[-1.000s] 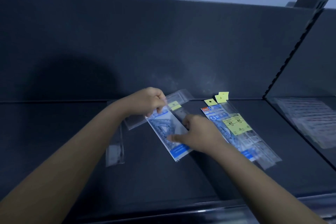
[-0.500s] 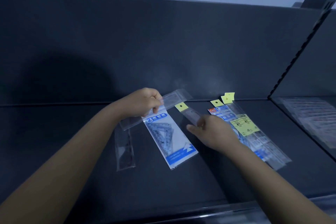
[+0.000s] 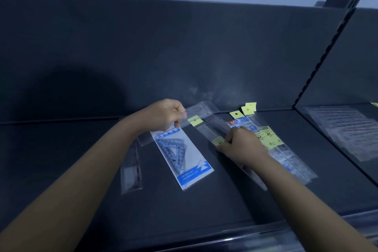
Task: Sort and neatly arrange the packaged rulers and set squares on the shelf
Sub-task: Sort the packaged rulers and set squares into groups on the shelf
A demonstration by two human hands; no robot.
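Left hand (image 3: 163,115) pinches a clear ruler pack (image 3: 197,110) just above the set square pack (image 3: 182,155) lying on the shelf (image 3: 81,149). Right hand (image 3: 243,147) curls onto a yellow-tagged ruler pack (image 3: 206,130) — best slid flush against the ruler pile (image 3: 286,155), tags level, edges parallel.

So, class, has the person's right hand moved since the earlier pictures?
Yes: the right hand left the blue-and-white set-square packet, going right toward the yellow-labelled ruler stack.
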